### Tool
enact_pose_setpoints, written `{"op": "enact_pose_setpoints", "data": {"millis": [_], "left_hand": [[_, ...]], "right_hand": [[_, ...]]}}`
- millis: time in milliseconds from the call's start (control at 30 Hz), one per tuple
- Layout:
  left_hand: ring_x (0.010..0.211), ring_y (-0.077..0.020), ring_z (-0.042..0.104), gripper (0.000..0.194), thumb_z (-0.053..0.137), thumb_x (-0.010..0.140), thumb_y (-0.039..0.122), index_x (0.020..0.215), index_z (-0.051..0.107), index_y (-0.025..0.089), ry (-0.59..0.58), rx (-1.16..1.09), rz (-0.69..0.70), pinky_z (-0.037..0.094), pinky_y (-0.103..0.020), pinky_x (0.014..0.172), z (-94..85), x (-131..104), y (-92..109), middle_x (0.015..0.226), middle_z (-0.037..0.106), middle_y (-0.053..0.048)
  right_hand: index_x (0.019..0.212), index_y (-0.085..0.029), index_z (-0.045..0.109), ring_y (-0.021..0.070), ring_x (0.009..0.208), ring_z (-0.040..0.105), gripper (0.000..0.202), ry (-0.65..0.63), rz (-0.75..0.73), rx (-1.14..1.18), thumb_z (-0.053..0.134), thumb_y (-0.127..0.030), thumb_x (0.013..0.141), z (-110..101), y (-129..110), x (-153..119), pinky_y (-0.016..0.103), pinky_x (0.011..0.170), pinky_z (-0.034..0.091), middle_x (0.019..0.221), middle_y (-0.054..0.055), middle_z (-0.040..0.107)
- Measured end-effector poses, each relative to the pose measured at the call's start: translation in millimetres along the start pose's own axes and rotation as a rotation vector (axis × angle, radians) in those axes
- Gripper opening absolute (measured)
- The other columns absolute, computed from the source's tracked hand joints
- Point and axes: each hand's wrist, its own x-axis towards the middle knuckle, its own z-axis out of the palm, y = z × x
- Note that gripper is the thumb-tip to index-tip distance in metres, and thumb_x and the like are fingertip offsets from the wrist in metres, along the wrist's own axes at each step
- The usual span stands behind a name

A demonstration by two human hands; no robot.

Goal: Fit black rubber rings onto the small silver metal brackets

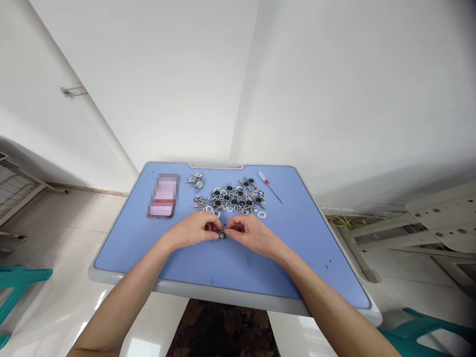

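Both my hands meet near the middle of the blue table (256, 267), around a small metal part with a black round centre (222, 236). My left hand (195, 229) pinches its left side between thumb and fingers. From the other side my right hand (251, 233) closes its fingertips on the same part; a short metal pin sticks out toward me. Just beyond my hands lies a pile of similar metal parts with black centres (234, 200), mixed with flat metal plates. One loose metal plate (262, 214) rests at the pile's near right edge.
A smaller heap of metal pieces (196, 181) sits at the back left. Further left lies a phone (163, 196). A screwdriver with a clear and red handle (265, 179) is at the back right. White wall stands behind the table; a green stool (427, 325) is at right.
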Motion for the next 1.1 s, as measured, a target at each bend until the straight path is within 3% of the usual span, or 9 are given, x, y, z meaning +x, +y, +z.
{"op": "enact_pose_setpoints", "data": {"millis": [200,400,767,1100], "left_hand": [[0.076,-0.0137,0.058,0.014,0.058,0.077,0.022,0.087,0.066,0.017,0.178,-0.085,-0.016,0.045,-0.024,0.069,-12.7,-1.1,-0.8,0.085,0.066,-0.002],[0.073,-0.0142,0.057,0.016,0.06,0.076,0.025,0.087,0.067,0.016,0.317,-0.074,-0.062,0.044,-0.024,0.063,-28.4,-1.4,-8.5,0.085,0.067,-0.003],[0.065,-0.0129,0.054,0.013,0.061,0.073,0.025,0.08,0.066,0.016,0.241,-0.059,-0.03,0.042,-0.024,0.061,-32.1,0.8,-21.7,0.07,0.062,0.0],[0.069,-0.013,0.057,0.016,0.057,0.075,0.025,0.083,0.067,0.016,0.234,-0.015,-0.006,0.044,-0.024,0.062,-29.2,-1.6,-15.5,0.08,0.066,-0.003]], "right_hand": [[0.067,-0.017,0.061,0.0093,0.052,0.034,0.025,0.12,-0.017,0.067,0.056,-0.04,0.076,-16.0,3.8,1.7,0.024,0.05,0.029,0.055,-0.004,0.043],[0.067,-0.017,0.06,0.0094,0.05,0.033,0.029,0.265,0.016,0.112,0.058,-0.045,0.073,-30.5,7.3,5.8,0.025,0.048,0.026,0.054,-0.003,0.045],[0.061,-0.018,0.055,0.01,0.049,0.034,0.035,0.485,0.004,0.195,0.064,-0.052,0.067,-40.0,28.0,21.0,0.025,0.047,0.027,0.05,-0.003,0.046],[0.064,-0.018,0.055,0.0101,0.05,0.034,0.036,0.473,0.001,0.196,0.062,-0.054,0.068,-39.0,29.7,23.6,0.026,0.047,0.027,0.053,-0.003,0.046]]}}
